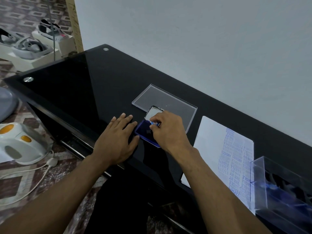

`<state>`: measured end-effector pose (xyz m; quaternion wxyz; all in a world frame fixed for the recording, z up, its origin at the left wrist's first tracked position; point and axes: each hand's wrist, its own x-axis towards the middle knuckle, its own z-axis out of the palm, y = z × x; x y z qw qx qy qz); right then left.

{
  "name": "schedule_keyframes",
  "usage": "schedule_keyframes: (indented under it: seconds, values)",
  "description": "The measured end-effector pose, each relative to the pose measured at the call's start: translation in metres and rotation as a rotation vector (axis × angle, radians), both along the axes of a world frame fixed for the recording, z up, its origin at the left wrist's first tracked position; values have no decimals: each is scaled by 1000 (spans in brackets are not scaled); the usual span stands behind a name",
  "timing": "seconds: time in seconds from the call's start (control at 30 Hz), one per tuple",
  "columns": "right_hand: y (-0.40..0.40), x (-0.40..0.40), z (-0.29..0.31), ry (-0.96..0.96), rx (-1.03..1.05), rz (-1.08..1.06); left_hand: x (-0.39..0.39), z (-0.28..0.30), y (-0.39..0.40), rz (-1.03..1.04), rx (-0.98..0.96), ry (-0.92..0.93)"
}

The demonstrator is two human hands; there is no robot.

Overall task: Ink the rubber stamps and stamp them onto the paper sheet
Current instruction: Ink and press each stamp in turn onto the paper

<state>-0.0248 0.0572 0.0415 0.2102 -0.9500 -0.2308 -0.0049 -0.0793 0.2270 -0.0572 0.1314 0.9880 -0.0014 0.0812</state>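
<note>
**Head view: stamp goes down on the ink pad**

Head view shows the right hand (166, 128) pinching a small blue stamp (154, 123) and pressing it on the blue ink pad (147, 134). The pad sits in the middle of the black tabletop (81, 85), with its lid (152, 113) tipped up at 12 o'clock. The left hand (118, 137) lies flat with fingers spread, at 9 o'clock from the pad, touching its edge to hold it.

To do this well, I think the stamp should go straight down, flat, with a soft push. Then lift it straight up, so the ink does not smear.

The paper (224, 149) lies at 3 o'clock from the pad, already full of blue words down its right side. Its left side is white, so there is room there. A clear lid (170, 100) lies just behind the pad. A clear box (276, 183) sits at 4 o'clock, on the paper's far corner. The near tabletop edge is close to the pad, so keep the pad from sliding off.
</note>
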Motion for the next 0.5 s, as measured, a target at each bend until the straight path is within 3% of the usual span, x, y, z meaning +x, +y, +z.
schedule_keyframes:
  seconds: [0.17,0.3,0.5]
  values:
    - [1,1,3,-43,-98,60,0,-2,1,2,5,2]
    - [0,1,0,-19,-12,8,0,-2,0,5,3,1]
    - [2,3,1,32,-52,18,0,-3,0,10,4,2]
